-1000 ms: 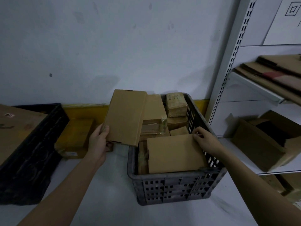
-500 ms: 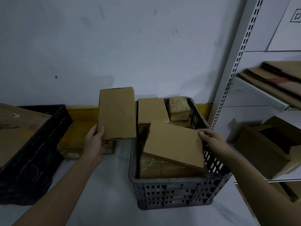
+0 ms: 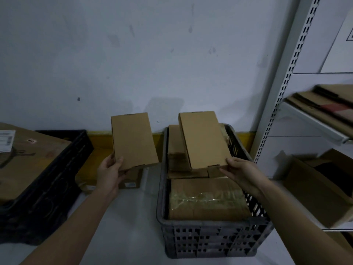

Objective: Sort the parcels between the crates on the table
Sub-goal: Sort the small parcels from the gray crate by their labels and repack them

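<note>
While the left hand (image 3: 109,174) grips one flat box (image 3: 133,140) above the counter (image 3: 122,236), the right hand (image 3: 241,172) holds another box (image 3: 203,139) over the grey crate (image 3: 210,240).

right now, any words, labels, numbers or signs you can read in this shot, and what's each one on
No text here is legible.
White shipping label on the big brown box in the black crate: printed lines, too blurred to read.
Dark marker scrawl on that same box: not readable.
Small white label on the carton behind the left hand: too small to read.
Black square symbol on the white box at top right: cut off by the frame.
</note>
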Tool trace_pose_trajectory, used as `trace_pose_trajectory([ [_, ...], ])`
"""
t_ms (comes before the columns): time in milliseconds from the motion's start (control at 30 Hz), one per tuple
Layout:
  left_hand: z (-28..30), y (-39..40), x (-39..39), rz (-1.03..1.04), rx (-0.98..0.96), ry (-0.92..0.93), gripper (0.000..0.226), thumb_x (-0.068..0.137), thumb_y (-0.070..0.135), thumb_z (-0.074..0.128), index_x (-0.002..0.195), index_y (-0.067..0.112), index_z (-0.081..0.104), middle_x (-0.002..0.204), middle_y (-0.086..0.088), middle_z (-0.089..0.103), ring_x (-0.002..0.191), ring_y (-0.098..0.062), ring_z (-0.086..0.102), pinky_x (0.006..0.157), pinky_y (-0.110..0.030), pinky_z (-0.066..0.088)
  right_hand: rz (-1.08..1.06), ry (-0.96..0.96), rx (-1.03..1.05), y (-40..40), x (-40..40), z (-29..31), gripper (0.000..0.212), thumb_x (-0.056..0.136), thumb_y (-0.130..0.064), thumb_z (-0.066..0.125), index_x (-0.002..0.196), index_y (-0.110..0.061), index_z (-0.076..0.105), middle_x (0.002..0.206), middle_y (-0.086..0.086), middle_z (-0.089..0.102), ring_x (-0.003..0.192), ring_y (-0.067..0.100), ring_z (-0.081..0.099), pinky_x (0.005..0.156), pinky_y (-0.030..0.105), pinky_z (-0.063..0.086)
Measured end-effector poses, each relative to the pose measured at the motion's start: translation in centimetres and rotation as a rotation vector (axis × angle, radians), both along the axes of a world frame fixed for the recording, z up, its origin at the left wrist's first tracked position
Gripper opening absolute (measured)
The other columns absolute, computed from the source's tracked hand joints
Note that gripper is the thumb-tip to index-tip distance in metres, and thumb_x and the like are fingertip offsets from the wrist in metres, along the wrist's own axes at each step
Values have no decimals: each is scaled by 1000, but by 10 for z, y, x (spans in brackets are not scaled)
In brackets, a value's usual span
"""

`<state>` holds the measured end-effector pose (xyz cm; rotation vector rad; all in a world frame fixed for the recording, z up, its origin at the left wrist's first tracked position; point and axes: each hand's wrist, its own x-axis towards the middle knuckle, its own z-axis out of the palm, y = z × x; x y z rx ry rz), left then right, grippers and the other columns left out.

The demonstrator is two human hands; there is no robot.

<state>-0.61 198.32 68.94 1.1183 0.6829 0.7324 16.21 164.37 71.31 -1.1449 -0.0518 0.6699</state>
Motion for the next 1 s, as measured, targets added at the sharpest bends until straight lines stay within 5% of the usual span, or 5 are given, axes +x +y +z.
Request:
trace_pose_trajectory([
  [167,-7,9,-8,7,-1,3,43,97,10,60,139,7,52,131,-10,62,116,-30,61,85,-44,56,10,-36,-102,30,-14,-12,19,102,-20,51,111,-10,64,108,8,69,97,23,69,78,34,54],
  [300,-10,11,-24,40,-33,-10,52,96,6,60,145,8,43,131,-12,59,116,-30,61,96,-45,52,13,40,3,61,-25,-16,22,101,-8,52,118,1,63,119,15,66,106,24,66,74,28,59],
  [500,-18,23,-63,109,-76,7,61,94,8,63,150,12,39,132,-12,61,108,-26,66,79,-33,57,60,9,-5,100,-46,-14,19,101,-2,49,113,3,63,118,17,66,108,25,66,86,33,58],
  [733,-9,49,-99,232,-39,103,53,95,9,64,144,11,46,130,-14,59,99,-26,67,69,-32,58,66,-70,-87,143,-59,-7,31,100,0,50,128,-13,52,120,16,61,102,31,66,70,31,60],
  [1000,-27,79,-127,343,-17,226,47,93,11,68,137,9,51,130,-16,59,107,-31,62,87,-42,54,67,-106,-94,189,-78,-2,30,101,1,48,125,-15,49,119,11,57,99,29,67,63,27,60],
])
